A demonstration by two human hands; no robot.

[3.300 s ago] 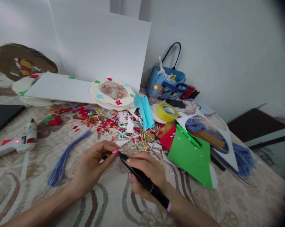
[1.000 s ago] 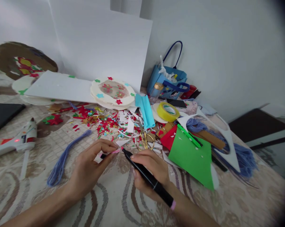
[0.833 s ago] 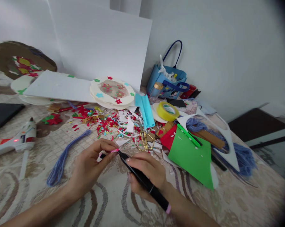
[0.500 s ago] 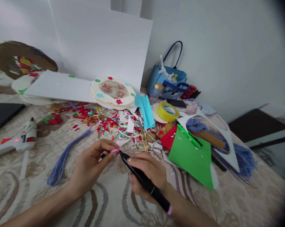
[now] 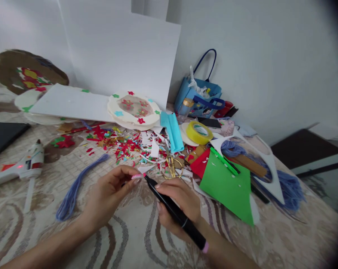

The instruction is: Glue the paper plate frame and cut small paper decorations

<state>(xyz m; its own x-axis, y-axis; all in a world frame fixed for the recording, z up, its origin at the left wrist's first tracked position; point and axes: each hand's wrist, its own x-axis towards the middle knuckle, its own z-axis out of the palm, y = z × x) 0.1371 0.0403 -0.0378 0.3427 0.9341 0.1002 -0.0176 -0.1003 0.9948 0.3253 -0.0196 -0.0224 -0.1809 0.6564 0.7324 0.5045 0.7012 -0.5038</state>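
Observation:
My right hand (image 5: 180, 203) is closed around a black marker (image 5: 173, 209) with a pink end, its tip pointing up and left. Between the thumb and fingers of my left hand (image 5: 111, 192) is a small pink piece (image 5: 137, 176), its kind too small to make out. The marker's tip meets or nearly meets that piece's right end. Something dark shows partly behind my left fingers. Just beyond my hands lie gold-handled scissors (image 5: 173, 167) among paper scraps (image 5: 129, 145).
A glue gun (image 5: 28, 164) with a red light lies left, near blue yarn (image 5: 80, 186). On the right are green sheet (image 5: 227, 190), a green pen (image 5: 224, 160) and yellow tape (image 5: 199, 132). Decorated discs (image 5: 132, 121) and a blue bag (image 5: 183, 91) stand behind.
My right hand and the marker have shifted slightly right. The pink piece sticks out a little farther from my left fingers, and my left hand has barely moved.

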